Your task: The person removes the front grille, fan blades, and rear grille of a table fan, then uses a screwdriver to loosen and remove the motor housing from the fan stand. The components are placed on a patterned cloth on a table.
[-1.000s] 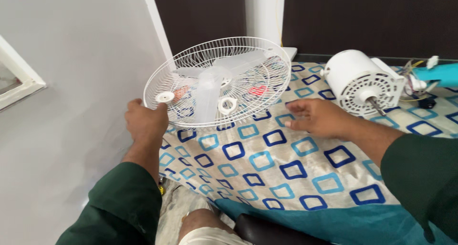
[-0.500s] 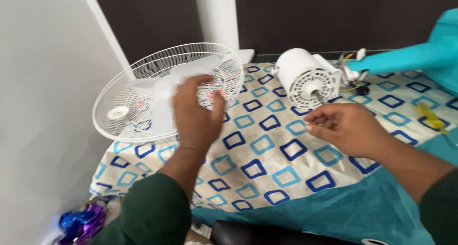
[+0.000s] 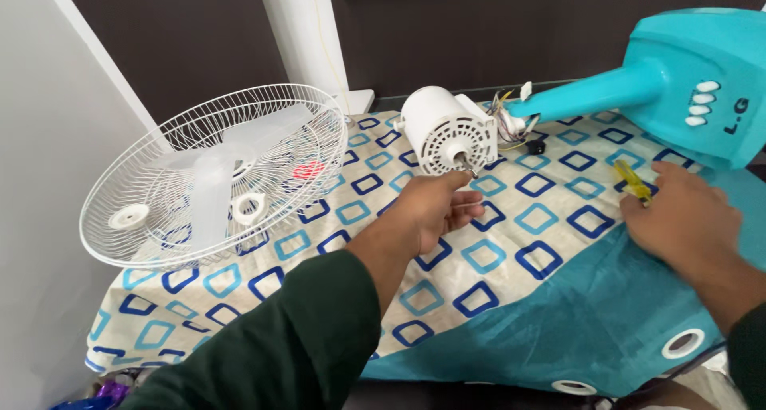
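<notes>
I see a patterned cloth [image 3: 447, 298], cream with blue squares and a teal border, covering most of the lower frame. At the left, a white wire fan guard [image 3: 211, 175] lies tilted, with pale translucent blades [image 3: 209, 188] resting inside it. At the upper right, a teal fan body [image 3: 678, 83] lies on its side. Near the upper centre a white fan motor [image 3: 443, 131] rests on the cloth, its metal shaft [image 3: 467, 167] pointing toward me. My left hand [image 3: 431, 210] hovers at the centre of the frame, loosely curled and holding nothing, fingertips just below the shaft tip; I cannot tell whether they touch it. My right hand [image 3: 686, 218], at the right edge, rests on the cloth with fingers closing on a small yellow-handled screwdriver [image 3: 633, 180], which pokes out toward the upper left.
</notes>
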